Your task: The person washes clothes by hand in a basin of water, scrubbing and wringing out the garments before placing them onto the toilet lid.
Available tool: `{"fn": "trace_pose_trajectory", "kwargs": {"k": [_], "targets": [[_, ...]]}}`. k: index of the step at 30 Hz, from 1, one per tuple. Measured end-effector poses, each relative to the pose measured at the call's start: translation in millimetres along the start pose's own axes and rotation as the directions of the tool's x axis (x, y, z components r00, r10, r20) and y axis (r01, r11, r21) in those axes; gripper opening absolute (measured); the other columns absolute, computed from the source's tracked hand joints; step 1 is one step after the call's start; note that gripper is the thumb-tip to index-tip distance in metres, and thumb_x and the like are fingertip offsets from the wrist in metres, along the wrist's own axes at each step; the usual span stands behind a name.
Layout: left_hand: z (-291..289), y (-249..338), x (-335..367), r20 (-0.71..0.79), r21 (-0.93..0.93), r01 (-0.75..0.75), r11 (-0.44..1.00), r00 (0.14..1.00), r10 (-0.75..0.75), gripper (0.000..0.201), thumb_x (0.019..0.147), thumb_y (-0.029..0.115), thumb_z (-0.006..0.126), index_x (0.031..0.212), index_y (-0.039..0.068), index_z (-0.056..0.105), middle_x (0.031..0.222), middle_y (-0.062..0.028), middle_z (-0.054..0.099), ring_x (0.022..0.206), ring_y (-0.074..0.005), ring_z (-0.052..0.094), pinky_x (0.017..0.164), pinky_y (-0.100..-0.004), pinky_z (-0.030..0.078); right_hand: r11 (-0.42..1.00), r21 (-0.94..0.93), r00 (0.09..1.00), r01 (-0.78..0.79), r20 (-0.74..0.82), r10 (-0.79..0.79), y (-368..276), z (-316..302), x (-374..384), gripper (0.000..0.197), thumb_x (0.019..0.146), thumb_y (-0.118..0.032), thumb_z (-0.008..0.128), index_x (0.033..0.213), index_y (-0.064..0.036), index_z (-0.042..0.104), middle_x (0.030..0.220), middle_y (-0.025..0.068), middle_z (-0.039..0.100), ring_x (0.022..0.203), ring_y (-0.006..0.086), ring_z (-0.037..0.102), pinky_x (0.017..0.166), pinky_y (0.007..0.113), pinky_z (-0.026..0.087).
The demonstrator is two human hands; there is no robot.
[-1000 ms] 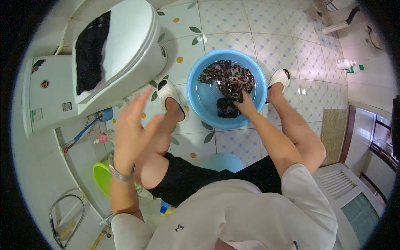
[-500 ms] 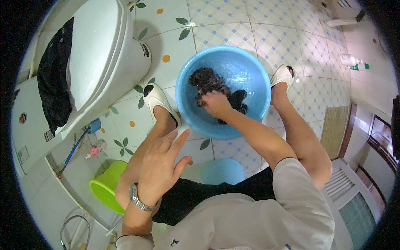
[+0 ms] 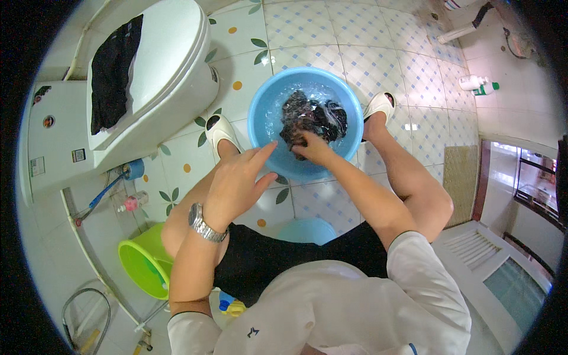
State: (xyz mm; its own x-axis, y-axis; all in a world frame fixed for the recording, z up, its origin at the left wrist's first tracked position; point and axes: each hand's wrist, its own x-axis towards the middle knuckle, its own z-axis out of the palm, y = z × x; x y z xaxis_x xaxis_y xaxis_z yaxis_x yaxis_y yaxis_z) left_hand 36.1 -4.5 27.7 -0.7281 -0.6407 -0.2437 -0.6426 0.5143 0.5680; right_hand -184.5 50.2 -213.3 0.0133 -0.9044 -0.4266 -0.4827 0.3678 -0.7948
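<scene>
A light-blue round basin (image 3: 255, 109) stands on the floor between my feet with water in it. Dark, wet cloth (image 3: 307, 115) lies bunched in the water, partly patterned brownish, partly plain black. My right hand (image 3: 315, 149) reaches into the near side of the basin, its fingers curled on the edge of this cloth. Above my left knee, close to the basin's near-left rim, my left hand (image 3: 239, 180) is held in the air. Its fingers and thumb are apart and nothing is in it; a metal watch (image 3: 204, 223) circles that wrist.
Black cloth (image 3: 115, 77) drapes over the white toilet (image 3: 168, 53) at the left. A green bucket (image 3: 133, 260) stands by my left leg, and a second light-blue tub (image 3: 307, 229) sits below the basin. Bottles (image 3: 473, 83) are by the right wall. A white door (image 3: 467, 248) is at lower right.
My right hand has drawn toward the basin's near side, and the cloth has bunched together to the right. The left hand stays raised and open. The whole view has shifted slightly.
</scene>
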Motion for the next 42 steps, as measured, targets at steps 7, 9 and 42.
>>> {"fn": "trace_pose_trajectory", "kwargs": {"k": [7,9,42], "targets": [[-3,7,8,0.090,-0.015,0.046,0.999,0.995,-0.045,0.058,0.087,0.018,0.069,0.140,0.011,0.047,0.114,-0.0181,0.063,0.101,-0.0364,0.062,0.083,-0.0427,0.052,0.954,-0.237,0.946,-0.182,-0.307,0.104,76,-16,18,0.047,0.085,-0.022,0.066,0.129,-0.0077,0.059,0.125,0.0258,0.059,0.113,0.0404,0.058,0.100,0.046,0.045],[-5,5,6,0.100,0.013,0.061,0.998,0.993,-0.062,0.059,0.086,0.019,0.068,0.140,0.011,0.047,0.115,-0.0170,0.063,0.102,-0.0351,0.062,0.084,-0.0425,0.052,0.930,-0.333,0.912,-0.153,-0.410,0.003,83,-23,36,0.046,0.085,-0.019,0.064,0.129,-0.0067,0.058,0.130,0.0252,0.056,0.117,0.0418,0.054,0.102,0.048,0.043],[-41,1,40,0.193,-0.111,0.038,0.993,0.981,-0.016,0.056,0.094,0.033,0.062,0.144,0.011,0.047,0.127,-0.0200,0.062,0.119,-0.0294,0.060,0.101,-0.0381,0.046,0.634,0.767,0.917,-0.095,-0.181,0.356,-55,-71,-29,0.038,0.092,-0.029,0.061,0.114,0.0017,0.065,0.107,0.0125,0.067,0.098,0.0228,0.060,0.089,0.035,0.045]]}}
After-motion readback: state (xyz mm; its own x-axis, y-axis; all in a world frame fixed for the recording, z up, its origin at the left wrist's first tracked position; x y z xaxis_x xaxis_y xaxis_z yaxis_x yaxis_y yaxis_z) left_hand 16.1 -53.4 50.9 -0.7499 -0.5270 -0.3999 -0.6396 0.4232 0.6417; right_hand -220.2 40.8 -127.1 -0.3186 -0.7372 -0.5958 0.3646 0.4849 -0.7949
